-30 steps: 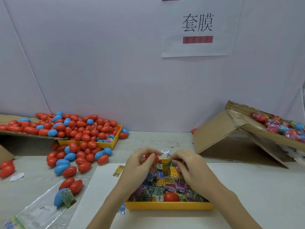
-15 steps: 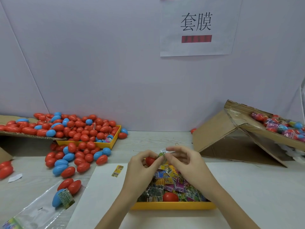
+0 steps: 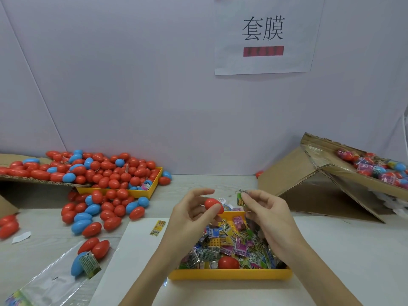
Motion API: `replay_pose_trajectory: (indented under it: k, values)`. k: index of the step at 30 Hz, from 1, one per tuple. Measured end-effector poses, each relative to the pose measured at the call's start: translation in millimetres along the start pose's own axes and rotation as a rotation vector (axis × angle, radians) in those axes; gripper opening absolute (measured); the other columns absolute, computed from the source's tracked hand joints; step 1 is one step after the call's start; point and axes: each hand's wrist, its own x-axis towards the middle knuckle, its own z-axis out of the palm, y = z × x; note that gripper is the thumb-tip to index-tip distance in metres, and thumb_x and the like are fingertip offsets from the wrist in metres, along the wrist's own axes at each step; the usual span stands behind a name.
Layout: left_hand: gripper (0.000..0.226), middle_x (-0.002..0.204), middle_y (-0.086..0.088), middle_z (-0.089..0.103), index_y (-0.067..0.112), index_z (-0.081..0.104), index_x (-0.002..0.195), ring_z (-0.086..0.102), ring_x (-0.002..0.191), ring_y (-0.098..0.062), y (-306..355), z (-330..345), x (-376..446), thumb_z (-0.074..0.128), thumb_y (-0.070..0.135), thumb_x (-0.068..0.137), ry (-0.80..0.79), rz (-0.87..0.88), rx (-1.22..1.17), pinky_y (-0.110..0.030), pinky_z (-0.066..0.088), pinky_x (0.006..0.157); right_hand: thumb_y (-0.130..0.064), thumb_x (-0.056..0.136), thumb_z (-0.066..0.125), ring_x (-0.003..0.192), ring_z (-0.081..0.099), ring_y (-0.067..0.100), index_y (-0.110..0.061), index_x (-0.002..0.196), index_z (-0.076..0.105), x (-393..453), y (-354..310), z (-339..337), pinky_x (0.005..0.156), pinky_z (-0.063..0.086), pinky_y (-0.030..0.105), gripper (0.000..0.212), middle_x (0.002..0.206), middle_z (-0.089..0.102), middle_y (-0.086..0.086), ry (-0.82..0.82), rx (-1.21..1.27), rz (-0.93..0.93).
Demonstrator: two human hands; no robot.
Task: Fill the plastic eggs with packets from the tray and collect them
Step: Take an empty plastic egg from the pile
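Observation:
A yellow tray [image 3: 229, 274] full of small coloured packets sits in front of me, with one red egg [image 3: 228, 262] lying among them near its front rim. Above the tray's far end my left hand [image 3: 192, 217] holds a red egg piece [image 3: 213, 205] between thumb and fingers. My right hand [image 3: 269, 217] pinches a green packet [image 3: 241, 198] by its top, a little to the right of that egg piece and apart from it.
Red and blue eggs fill a second yellow tray [image 3: 141, 192] at the back left and spill over the table. A clear bag with eggs [image 3: 86, 259] lies front left. A loose packet [image 3: 158, 227] lies on the white sheet. A tilted cardboard box [image 3: 320, 184] with wrapped eggs stands right.
Both hands have risen out of the tray and drawn apart. The right hand has lifted a green packet clear; the left hand's red egg piece is now in full view.

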Motion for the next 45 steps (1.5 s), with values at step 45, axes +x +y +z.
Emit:
replay_pose_trajectory:
  k: [45]
  values:
    - [0.036, 0.099, 0.005, 0.078, 0.024, 0.078, 0.108, 0.075, 0.095, -0.013, -1.8, 1.0, -1.7, 0.081, 0.037, 0.075, -0.017, 0.039, 0.027, -0.018, 0.059, 0.076, -0.03, 0.096, 0.066, 0.079, 0.069, 0.014, -0.029, 0.092, 0.075, -1.4, -1.0, -2.4, 0.077, 0.058, 0.038, 0.01, 0.084, 0.074, -0.007, -0.24, -0.541, -0.389]
